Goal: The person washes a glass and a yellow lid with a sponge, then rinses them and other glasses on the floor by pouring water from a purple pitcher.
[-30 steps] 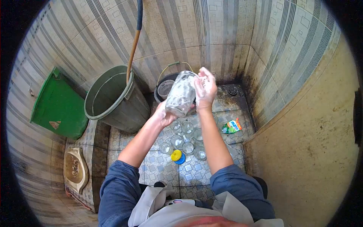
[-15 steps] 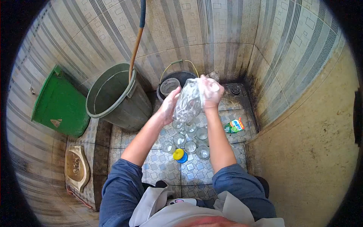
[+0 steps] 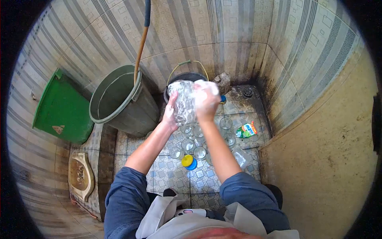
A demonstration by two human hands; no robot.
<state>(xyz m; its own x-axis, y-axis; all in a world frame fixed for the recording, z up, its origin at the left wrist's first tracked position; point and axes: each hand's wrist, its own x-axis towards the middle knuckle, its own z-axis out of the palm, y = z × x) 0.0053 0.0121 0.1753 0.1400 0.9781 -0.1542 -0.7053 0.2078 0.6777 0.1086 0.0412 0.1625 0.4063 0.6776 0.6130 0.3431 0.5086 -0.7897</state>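
Over the floor I hold up a clear glass jar (image 3: 184, 106) coated in white suds. My left hand (image 3: 170, 113) grips its left side, thumb showing against the glass. Closed and blurred, my right hand (image 3: 207, 102) presses at the jar's right side, with white foam over its fingers; what it holds in the foam I cannot make out. Below my hands, several clear glasses (image 3: 188, 145) stand on the tiles. A small tub with a yellow top and blue base (image 3: 189, 162) is in front of them. A clear rectangular container (image 3: 240, 157) sits beside my right forearm.
A large grey bin (image 3: 131, 107) with a hose (image 3: 141, 51) in it stands left of the glasses. Behind my hands is a dark bucket (image 3: 191, 76). A green-and-white soap packet (image 3: 246, 130) lies right, near a floor drain (image 3: 247, 92). A green tub (image 3: 65, 111) stands far left.
Both hands and the jar have shifted left, and the jar is turned more upright. My right hand has moved down along its side. The rectangular container beside my right forearm now shows.
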